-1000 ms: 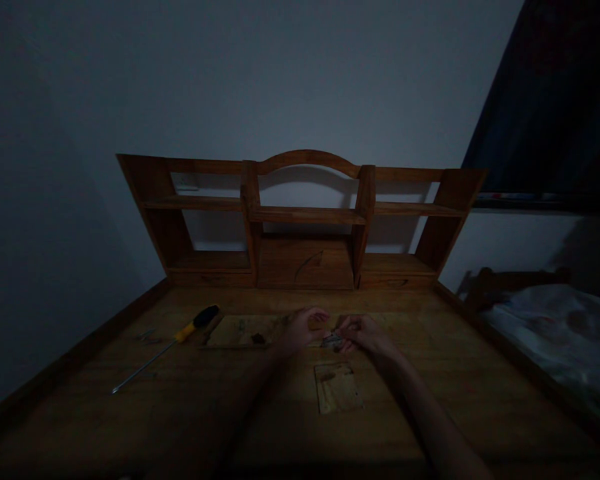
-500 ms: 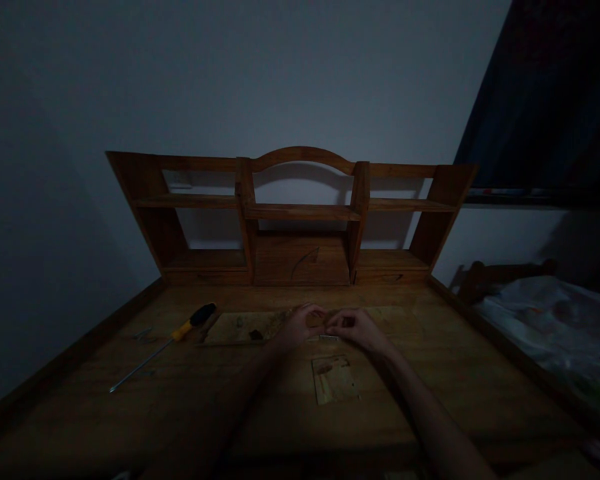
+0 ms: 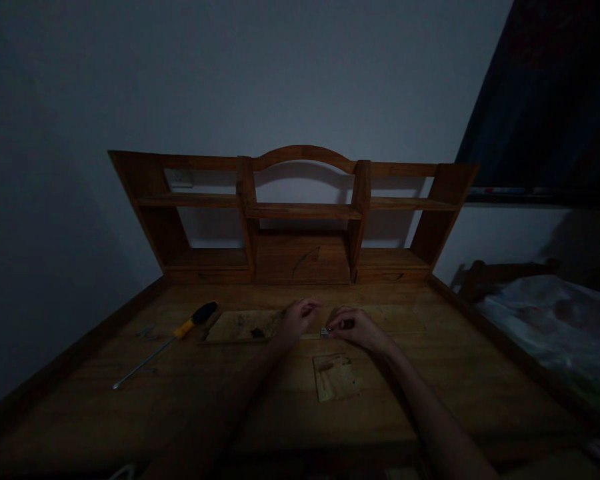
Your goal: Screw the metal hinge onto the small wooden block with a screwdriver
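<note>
Right hand (image 3: 356, 329) appears to pinch metal piece (image 3: 325, 332) at near edge of long board (image 3: 230, 327) on bench (image 3: 480, 387). Left hand (image 3: 296, 323) just beside, fingers loosely curled, nothing seen in grasp. Risk: tiny piece, dim light, fingertip hold; slight slip could drop it toward square board (image 3: 336, 379), hard to spot.

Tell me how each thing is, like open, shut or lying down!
Left hand: loosely curled, grip unclear
Right hand: curled, fingertips at shiny bit
Shiny bit: too small to tell
Screwdriver: lying down, not held
Long strip: flat, stained
Square piece: flat, stained
Shelf: standing
Drawers: shut
</note>
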Tool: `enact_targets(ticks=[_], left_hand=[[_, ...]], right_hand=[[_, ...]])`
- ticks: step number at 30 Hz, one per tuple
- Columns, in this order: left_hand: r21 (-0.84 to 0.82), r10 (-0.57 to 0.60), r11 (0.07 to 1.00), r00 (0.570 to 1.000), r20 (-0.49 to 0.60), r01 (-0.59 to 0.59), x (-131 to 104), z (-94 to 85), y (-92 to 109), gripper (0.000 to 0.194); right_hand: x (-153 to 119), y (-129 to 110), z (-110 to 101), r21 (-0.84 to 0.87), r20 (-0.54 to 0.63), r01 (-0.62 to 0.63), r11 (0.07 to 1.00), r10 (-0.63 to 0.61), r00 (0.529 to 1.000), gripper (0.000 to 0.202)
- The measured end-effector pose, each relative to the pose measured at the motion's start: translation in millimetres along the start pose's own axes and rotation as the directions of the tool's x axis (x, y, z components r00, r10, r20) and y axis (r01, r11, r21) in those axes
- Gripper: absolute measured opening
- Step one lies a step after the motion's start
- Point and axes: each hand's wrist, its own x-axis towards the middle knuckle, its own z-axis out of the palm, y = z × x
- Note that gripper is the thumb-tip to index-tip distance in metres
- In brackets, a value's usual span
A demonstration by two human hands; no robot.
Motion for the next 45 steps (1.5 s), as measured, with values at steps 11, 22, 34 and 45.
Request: enact_targets(ticks=[11,22,34,45], left_hand=[[0.08,0.02,0.997,1.0,-0.022,-0.018,1,-0.3,-10,0.015],[0.09,0.031,0.995,0.999,0.01,-0.031,-1,-0.6,-7,0.014],[0.217,0.102,0.969,0.991,0.083,-0.118,-2,0.3,-4,0.015],[0.357,0.147,0.912,0.973,0.18,-0.204,-6,-1.6,7,0.021]], right_hand=[[-3,8,4,-0.058,0.002,0.062,0.996,-0.062,0.998,0.017],[-1,10,4,-0.092,-0.027,0.05,0.994,-0.053,0.998,0.017],[-3,14,3,-0.086,-0.023,0.047,0.995,-0.05,0.998,0.016],[-1,0,2,-0.081,-0.018,0.057,0.995,-0.059,0.998,0.013]])
